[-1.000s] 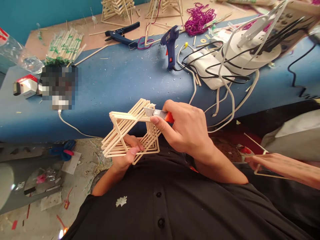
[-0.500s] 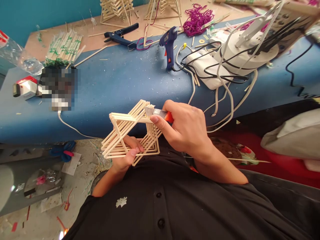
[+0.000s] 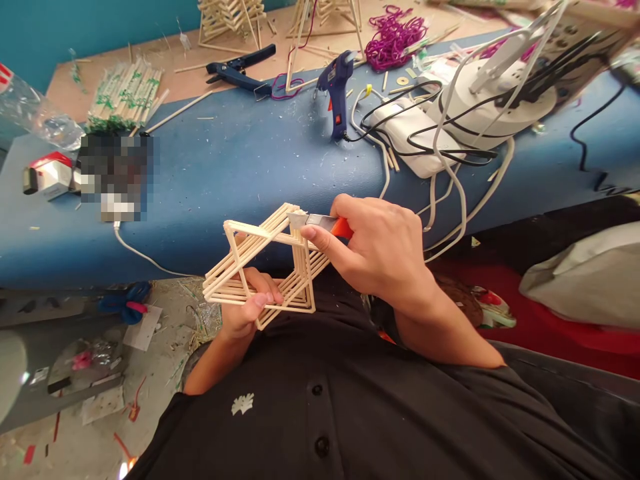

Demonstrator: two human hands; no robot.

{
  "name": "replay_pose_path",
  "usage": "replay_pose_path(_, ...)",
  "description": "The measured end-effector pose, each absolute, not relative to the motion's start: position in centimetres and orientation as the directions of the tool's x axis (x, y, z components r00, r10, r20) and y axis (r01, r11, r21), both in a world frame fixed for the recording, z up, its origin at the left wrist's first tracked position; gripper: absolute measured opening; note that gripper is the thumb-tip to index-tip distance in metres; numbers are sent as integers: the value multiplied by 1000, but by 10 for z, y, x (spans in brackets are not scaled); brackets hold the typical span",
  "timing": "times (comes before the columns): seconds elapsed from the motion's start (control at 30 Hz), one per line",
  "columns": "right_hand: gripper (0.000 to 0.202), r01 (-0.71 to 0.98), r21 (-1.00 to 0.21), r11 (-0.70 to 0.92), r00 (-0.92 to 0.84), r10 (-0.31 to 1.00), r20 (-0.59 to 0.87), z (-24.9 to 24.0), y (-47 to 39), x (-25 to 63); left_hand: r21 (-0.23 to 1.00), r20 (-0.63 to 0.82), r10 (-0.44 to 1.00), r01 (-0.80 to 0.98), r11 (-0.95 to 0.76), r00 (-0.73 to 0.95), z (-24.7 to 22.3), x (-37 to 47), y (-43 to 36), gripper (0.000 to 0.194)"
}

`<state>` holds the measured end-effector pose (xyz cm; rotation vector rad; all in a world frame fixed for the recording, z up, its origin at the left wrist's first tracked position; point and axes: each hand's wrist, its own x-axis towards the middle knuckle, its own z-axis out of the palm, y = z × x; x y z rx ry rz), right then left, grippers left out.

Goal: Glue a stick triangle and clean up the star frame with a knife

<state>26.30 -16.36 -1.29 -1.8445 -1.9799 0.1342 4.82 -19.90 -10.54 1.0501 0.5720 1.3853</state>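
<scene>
Holds a star-shaped stick frame (image 3: 250,248) in front of the black shirt (image 3: 280,407), overlapping in view the near edge of the blue table (image 3: 240,160); clamps its lower sticks between thumb and fingers of the left hand (image 3: 245,307), with fingers reaching in among the sticks; grips a craft knife (image 3: 323,221) with an orange handle in the right hand (image 3: 385,240), thumb pressed along its metal part; points the flat blade (image 3: 297,219) leftward at the frame's upper right corner; cannot tell there a touch from a mere overlap; has, farther off on the table, a dark blue glue gun (image 3: 339,93) with a red switch; right of that, a white power strip (image 3: 417,147); beyond, a heap of purple string (image 3: 393,40); left of the gun, dark blue cutters (image 3: 237,78); farther left, a bundle of wrapped sticks (image 3: 125,97); at the back, two more stick structures (image 3: 235,13), cropped by the top edge.
</scene>
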Motion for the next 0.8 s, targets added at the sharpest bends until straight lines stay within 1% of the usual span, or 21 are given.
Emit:
replay_pose_path(0.13,62,940,-334,76,-13,982,186,-13,-160,265,844,107,976,-536,10,188,-103,49,-199,26)
replay_pose_path(0.23,60,943,-328,51,3,987,160,-14,-158,265,823,-8,986,-559,101,166,-103,51,-200,24)
replay_pose_path(0.37,61,935,-348,63,-9,988,154,-17,-156,269,797,-104,979,-575,186,173,-103,52,-202,58)
replay_pose_path(0.47,64,926,-368,86,-30,988,154,-17,-155,274,781,-149,972,-580,230,184,-103,51,-202,67)
replay_pose_path(0.6,61,918,-377,123,-70,986,150,-17,-153,277,781,-197,960,-560,276,199,-102,50,-201,70)
replay_pose_path(0.7,61,913,-384,141,-90,985,147,-17,-151,281,784,-205,953,-545,296,224,-104,47,-201,67)
replay_pose_path(0.73,61,917,-379,128,-72,985,158,-18,-149,285,781,-196,953,-552,294,230,-104,44,-201,64)
replay_pose_path(0.8,61,929,-366,46,35,976,213,-17,-146,297,772,-146,963,-584,253,225,-105,35,-202,54)
